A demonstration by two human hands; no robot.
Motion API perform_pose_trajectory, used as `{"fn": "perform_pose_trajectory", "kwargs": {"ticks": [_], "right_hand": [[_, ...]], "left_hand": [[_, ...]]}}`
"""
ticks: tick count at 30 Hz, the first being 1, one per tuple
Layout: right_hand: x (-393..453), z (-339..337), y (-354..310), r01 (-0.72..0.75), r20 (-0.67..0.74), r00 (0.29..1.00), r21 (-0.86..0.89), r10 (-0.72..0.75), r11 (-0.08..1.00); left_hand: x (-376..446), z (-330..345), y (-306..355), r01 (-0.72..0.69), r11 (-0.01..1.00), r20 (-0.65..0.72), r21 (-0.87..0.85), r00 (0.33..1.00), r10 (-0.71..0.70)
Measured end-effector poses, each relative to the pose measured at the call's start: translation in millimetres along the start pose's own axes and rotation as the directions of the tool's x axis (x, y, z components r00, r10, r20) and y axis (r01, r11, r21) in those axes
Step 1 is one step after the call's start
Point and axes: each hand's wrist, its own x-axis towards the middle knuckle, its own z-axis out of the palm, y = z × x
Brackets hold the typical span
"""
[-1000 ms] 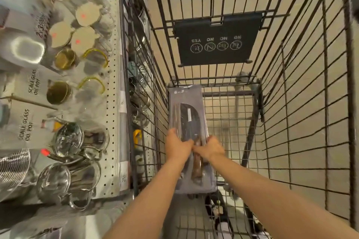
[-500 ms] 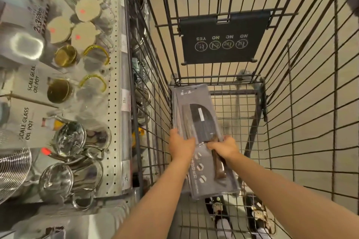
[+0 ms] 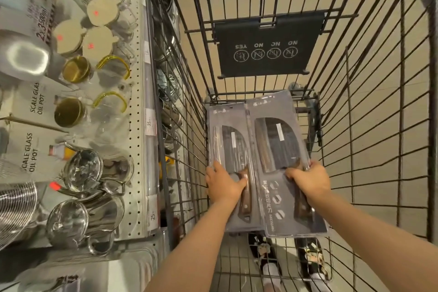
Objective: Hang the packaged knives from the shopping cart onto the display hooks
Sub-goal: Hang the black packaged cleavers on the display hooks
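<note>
Two grey packaged knives lie inside the black wire shopping cart [image 3: 369, 125]. The left packaged knife [image 3: 227, 130] shows a dark cleaver blade and a wooden handle; my left hand [image 3: 222, 185] rests on it with the thumb across the handle. The right packaged knife [image 3: 279, 135] overlaps the left one and sits slightly higher. My right hand [image 3: 308, 180] grips its right edge, fingers curled over the pack. No display hooks are in view.
A pegboard shelf [image 3: 136, 149] to the left holds glass oil pots [image 3: 71, 111], lidded jars and steel pitchers [image 3: 83, 218]. The cart's folding seat flap [image 3: 267, 45] stands at the far end. My feet [image 3: 267, 256] show through the cart floor.
My right hand has pulled the top pack to the right off the stack, uncovering the second pack under my left hand. The view has moved closer.
</note>
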Motion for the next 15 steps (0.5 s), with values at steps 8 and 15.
{"fn": "perform_pose_trajectory", "kwargs": {"ticks": [8,15], "right_hand": [[7.0,-19.5,1.6,0.051,-0.088,0.994,-0.080,-0.058,0.996],[7.6,-12.2,4.9,0.019,-0.075,0.997,-0.087,-0.025,0.996]], "left_hand": [[1.0,32.0,14.2,-0.037,0.991,0.059,0.132,0.998,0.029],[4.5,47.1,22.8,0.023,0.989,0.063,0.147,0.997,-0.032]]}}
